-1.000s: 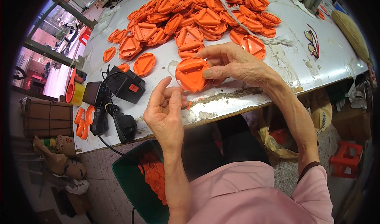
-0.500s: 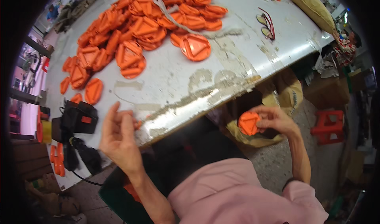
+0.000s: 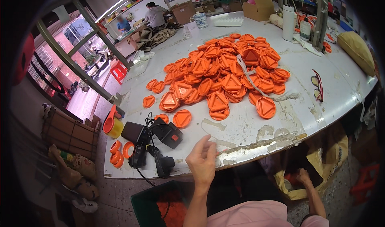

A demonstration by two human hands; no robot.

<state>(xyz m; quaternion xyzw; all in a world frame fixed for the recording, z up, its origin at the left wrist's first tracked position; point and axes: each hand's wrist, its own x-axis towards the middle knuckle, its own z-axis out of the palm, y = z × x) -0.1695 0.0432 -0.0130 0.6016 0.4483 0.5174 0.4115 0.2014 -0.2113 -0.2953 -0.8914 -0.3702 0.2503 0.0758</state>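
Loosely bent, my left hand (image 3: pixel 201 161) is at the table's front edge, its fingers apart and nothing visible in them. My right hand (image 3: pixel 304 176) is down at the mouth of a tan sack (image 3: pixel 339 146) below the table edge. Its fingers are small and partly hidden, and no disc shows in them. A large heap of round orange plastic discs (image 3: pixel 200 66), with raised triangles on many, covers the middle of the table (image 3: pixel 248 130). One disc (image 3: pixel 182 118) lies apart at the heap's near left; another (image 3: pixel 265 107) is at its right, beside a greyish cord (image 3: pixel 256 84).
Black adapters with cables (image 3: pixel 162 136) and orange rings (image 3: pixel 116 159) lie at the table's left corner. A green bin (image 3: pixel 140 203) with orange pieces stands below. Red-framed glasses (image 3: pixel 317 86) rest at right. Two people are in the background.
The view has swung up and leftward, showing more of the room. My right hand, which held an orange disc above the sack, is lower at its mouth; the disc is no longer visible.
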